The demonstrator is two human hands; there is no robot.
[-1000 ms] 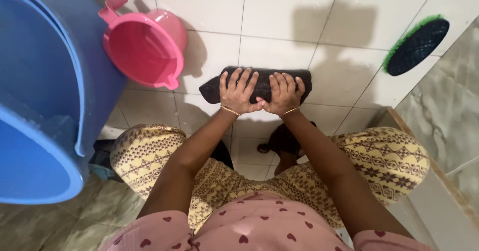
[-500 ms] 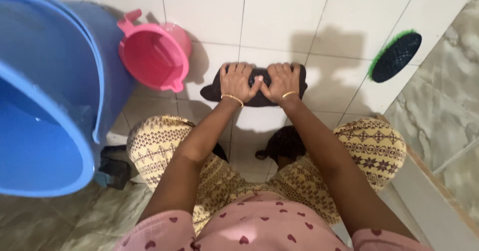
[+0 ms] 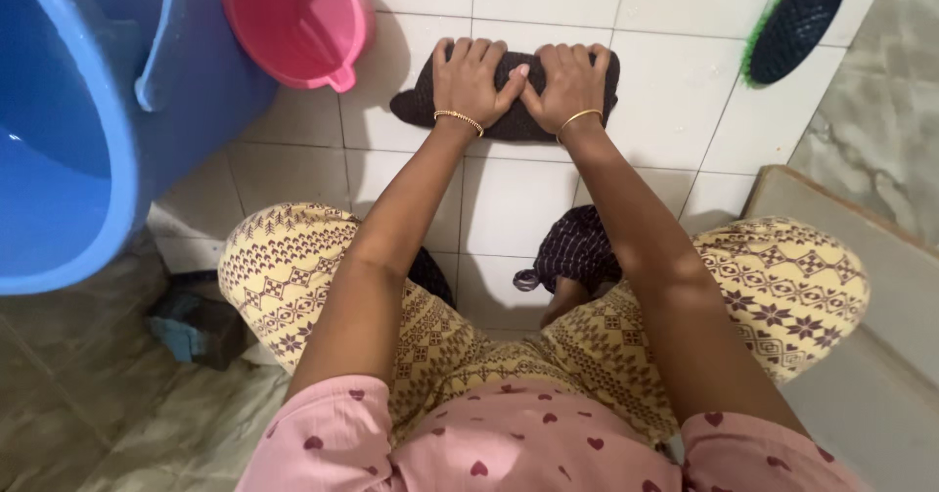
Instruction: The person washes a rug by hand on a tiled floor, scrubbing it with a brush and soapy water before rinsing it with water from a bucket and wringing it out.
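Far left, a big blue bucket (image 3: 88,111) with water in it, its wall touching or nearly touching the pink mug (image 3: 293,18) just to its right. The mug is a small plastic one with a handle at its lower right, sitting on the white tiled floor (image 3: 675,101). Low left, a dark and blue lump (image 3: 196,326) beside the knee, too unclear to name. Nothing sits between the person and the cloth.

Centre: left hand (image 3: 471,81) flat on the left half of the dark cloth (image 3: 421,111), fingers spread and pressing down, not clenched. Right hand (image 3: 569,83) just beside it on the right half, same flat press, thumbs close together. Gold bangle on each wrist.

The cloth is dark, wet-looking, bunched into a short roll lying crosswise on the tiles, ends poking out past both hands.

Below, another dark patterned cloth (image 3: 577,252) between the knees. Far right, top, a scrub brush (image 3: 794,21) with green edge, bristles up, well apart from the hands.
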